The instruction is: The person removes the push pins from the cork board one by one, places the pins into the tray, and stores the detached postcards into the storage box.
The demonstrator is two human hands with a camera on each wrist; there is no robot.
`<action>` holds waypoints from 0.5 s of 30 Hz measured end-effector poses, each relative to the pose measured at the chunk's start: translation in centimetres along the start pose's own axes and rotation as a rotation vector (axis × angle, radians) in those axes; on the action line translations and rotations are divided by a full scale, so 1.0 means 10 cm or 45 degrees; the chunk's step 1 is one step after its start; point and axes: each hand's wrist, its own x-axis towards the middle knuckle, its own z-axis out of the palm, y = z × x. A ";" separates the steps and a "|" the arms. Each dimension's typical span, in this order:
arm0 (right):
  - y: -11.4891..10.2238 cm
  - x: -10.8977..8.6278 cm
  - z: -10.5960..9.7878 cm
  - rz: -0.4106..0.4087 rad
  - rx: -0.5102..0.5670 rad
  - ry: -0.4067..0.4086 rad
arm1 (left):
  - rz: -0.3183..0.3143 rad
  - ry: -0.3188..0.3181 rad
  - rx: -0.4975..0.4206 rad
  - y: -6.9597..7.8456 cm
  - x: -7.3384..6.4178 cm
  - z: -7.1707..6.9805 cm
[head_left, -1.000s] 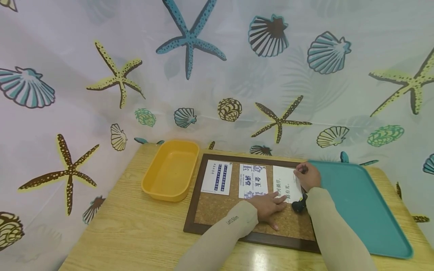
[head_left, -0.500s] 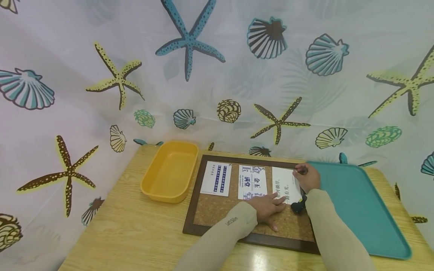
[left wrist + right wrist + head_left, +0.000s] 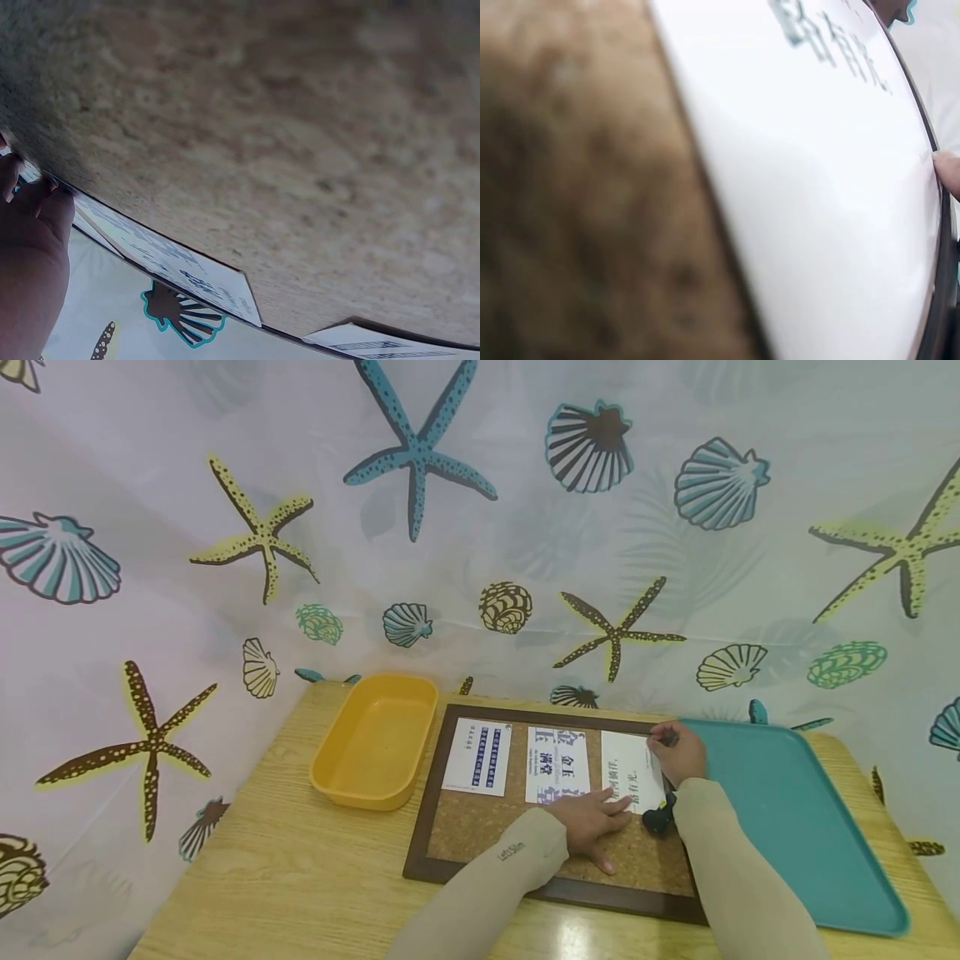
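On the cork board [image 3: 480, 827] the left hand [image 3: 592, 821] lies flat, fingers straight, its tips pressing the near edge of the rightmost card [image 3: 628, 770]. The right hand [image 3: 678, 753] pinches something small at that card's far right corner — too small to make out. A yellow tub [image 3: 375, 739] sits left of the board, a teal tray [image 3: 795, 827] right.

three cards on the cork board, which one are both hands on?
The rightmost card, white with one line of black characters, beside the teal tray. The left hand presses its near corner; the right hand is at its far corner. The other two cards lie untouched.
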 end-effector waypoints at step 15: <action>-0.01 0.01 0.01 0.018 -0.015 0.022 | -0.015 0.010 0.013 0.01 -0.01 0.01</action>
